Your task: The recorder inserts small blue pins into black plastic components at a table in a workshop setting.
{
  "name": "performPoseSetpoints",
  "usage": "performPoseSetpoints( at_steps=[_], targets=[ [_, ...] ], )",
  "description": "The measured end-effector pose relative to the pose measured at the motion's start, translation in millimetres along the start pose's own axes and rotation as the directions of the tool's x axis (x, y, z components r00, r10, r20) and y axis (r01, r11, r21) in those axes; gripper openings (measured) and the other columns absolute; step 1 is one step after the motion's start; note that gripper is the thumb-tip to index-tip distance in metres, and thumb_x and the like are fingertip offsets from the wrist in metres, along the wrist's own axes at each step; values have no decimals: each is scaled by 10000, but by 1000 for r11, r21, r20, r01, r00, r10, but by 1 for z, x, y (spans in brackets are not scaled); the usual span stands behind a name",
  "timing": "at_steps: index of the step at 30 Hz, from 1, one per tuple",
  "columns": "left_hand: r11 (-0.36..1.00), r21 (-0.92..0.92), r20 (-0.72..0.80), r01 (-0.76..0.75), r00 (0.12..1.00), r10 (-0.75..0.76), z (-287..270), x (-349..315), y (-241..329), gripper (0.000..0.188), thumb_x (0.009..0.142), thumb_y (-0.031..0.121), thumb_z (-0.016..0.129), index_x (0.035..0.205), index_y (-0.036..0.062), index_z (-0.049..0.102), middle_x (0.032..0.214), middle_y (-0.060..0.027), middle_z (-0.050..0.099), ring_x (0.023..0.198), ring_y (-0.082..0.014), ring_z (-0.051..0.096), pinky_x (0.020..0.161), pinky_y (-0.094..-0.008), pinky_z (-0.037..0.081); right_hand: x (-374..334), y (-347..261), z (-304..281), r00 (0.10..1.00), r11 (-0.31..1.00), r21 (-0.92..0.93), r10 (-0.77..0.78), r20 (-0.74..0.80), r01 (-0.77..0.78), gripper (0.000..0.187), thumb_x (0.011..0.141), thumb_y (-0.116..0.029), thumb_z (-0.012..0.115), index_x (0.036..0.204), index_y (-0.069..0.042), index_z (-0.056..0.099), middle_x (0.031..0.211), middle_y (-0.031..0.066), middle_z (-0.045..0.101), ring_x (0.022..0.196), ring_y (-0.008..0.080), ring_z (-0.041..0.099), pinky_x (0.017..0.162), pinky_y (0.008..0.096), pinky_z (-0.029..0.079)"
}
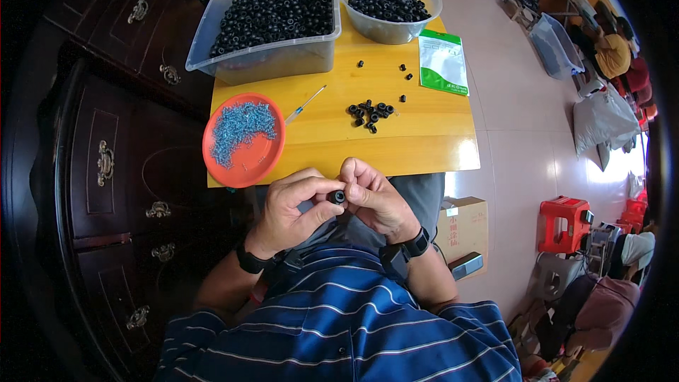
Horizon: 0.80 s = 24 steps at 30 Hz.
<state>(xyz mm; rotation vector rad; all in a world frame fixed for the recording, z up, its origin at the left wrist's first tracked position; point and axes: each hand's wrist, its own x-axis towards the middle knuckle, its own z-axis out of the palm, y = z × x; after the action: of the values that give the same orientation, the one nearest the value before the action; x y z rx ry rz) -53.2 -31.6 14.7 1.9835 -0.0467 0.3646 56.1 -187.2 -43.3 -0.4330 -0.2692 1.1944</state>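
My left hand pinches a small round black part with a hollow middle between thumb and forefinger, just off the table's near edge above my lap. Against its right side, my right hand has thumb and fingertips pressed together; whatever is between them is too small to make out. A pile of similar black parts lies on the yellow wooden table, with a few loose ones farther back. To the left, an orange-red plate carries many tiny bluish metallic pieces, perhaps screws. Beside it rests a thin screwdriver-like tool.
At the back stand a rectangular plastic bin and a round tub, both holding black parts. A green-and-white pouch lies at the right edge. Dark drawers flank the left; a cardboard box and red stool stand right.
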Motion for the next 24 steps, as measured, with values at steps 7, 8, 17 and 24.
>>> performPoseSetpoints(
  at_steps=[7, 8, 17, 24],
  targets=[
    [999, -40, -11, -17, 1000, 16, 0, 0, 2, 264, 844, 105, 791, 1079, 0, 729, 751, -46, 584, 661, -138, 557, 625, -267, 437, -2, -3, 13, 998, 997, -55, -60, -16, 59, 228, 940, -135, 736, 950, -96, 512, 941, 47, 686, 883, 108, 666, 800, 228, 526],
    [998, -54, -28, -27, 999, 26, 0, 0, 2, 279, 844, 103, 796, 1095, -1, 729, 743, -48, 571, 653, -138, 551, 622, -268, 438, -1, -3, 13, 998, 996, -53, -68, -2, 67, 229, 936, -123, 739, 946, -97, 512, 940, 44, 688, 892, 107, 668, 802, 227, 525],
    [982, -186, -61, -17, 998, 6, 7, -11, -7, 279, 837, 109, 810, 1078, -9, 731, 755, -39, 593, 664, -127, 554, 632, -255, 430, -4, -2, 16, 997, 995, -71, -71, 5, 71, 261, 905, -84, 768, 924, -105, 509, 939, 23, 682, 889, 88, 658, 778, 219, 514],
    [968, -249, -42, -24, 999, 14, 5, -10, -5, 272, 834, 107, 816, 1067, -5, 734, 767, -42, 625, 663, -124, 569, 632, -255, 437, -6, -5, 18, 999, 991, -129, -34, -13, 32, 287, 894, -80, 781, 899, -111, 495, 861, -24, 615, 802, 56, 590, 734, 203, 486]
  ],
)
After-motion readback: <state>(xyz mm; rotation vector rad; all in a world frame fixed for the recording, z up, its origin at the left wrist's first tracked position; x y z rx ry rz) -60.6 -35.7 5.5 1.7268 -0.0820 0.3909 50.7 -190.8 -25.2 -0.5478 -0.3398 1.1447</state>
